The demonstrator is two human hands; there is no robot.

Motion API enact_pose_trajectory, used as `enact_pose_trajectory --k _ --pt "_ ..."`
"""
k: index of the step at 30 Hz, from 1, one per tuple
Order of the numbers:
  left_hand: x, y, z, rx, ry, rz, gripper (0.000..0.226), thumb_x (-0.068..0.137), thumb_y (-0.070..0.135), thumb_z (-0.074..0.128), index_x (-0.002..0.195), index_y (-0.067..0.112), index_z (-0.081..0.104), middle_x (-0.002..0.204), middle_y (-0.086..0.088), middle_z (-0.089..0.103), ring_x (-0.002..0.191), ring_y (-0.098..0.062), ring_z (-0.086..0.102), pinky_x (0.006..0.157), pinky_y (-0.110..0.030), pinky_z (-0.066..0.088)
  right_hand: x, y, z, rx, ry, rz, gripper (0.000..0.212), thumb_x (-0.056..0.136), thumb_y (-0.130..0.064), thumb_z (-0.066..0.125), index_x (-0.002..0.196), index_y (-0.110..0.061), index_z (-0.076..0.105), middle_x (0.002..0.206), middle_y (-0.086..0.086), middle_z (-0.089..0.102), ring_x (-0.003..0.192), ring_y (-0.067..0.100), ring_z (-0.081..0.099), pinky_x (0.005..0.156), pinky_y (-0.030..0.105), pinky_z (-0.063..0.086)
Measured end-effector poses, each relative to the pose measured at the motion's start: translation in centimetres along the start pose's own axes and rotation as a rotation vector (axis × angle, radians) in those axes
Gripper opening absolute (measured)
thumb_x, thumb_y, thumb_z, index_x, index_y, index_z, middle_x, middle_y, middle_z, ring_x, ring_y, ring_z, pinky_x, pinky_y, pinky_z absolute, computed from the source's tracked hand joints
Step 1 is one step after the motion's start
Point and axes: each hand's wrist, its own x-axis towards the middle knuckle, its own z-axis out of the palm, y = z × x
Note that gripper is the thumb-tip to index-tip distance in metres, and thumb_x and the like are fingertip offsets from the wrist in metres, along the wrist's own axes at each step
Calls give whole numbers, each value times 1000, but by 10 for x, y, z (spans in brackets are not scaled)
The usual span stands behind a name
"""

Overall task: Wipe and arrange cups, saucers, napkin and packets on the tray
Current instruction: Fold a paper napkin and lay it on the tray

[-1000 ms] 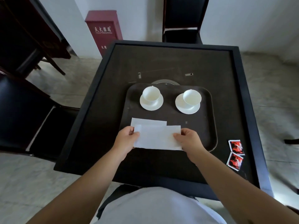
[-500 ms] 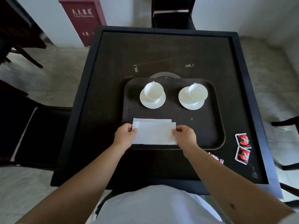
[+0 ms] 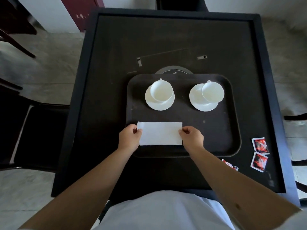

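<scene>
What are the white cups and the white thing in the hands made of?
The left cup and right cup look like glazed ceramic, probably porcelain: smooth, glossy white with thin rims. The napkin, held by the left hand and right hand, looks like paper: flat, matte, with crisp folded edges, though thin cloth is possible.

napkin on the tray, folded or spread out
Folded. The napkin is a narrow flat rectangle on the tray, a layered edge showing at its left end, pinched by the left hand and right hand.
</scene>
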Motion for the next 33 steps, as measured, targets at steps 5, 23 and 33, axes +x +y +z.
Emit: enact_pose_trajectory --k 5,23,33 --pt "3 -2 3 -2 0 -9 18 93 25 58 82 10 60 78 -6 63 66 -16 57 54 -30 46 2 0 3 16 4 14 19 93 -30 60 110 -25 67 86 -13 64 74 8 61 58 26 52" --pt "-4 -3 -4 -61 3 -22 38 93 19 61 130 16 54 111 0 63 93 -16 60 80 -37 56 2 1 -2 -27 17 28 14 92 -31 59 101 -26 68 86 -13 64 71 5 57 52 20 42" --pt "-33 -21 -7 729 -142 610 40 91 36 55 126 18 55 137 -5 46 121 -27 47 87 -42 47 -32 16 -8 -817 -170 -716 43 92 -44 54 129 -22 55 138 -2 46 125 23 43 100 40 41"
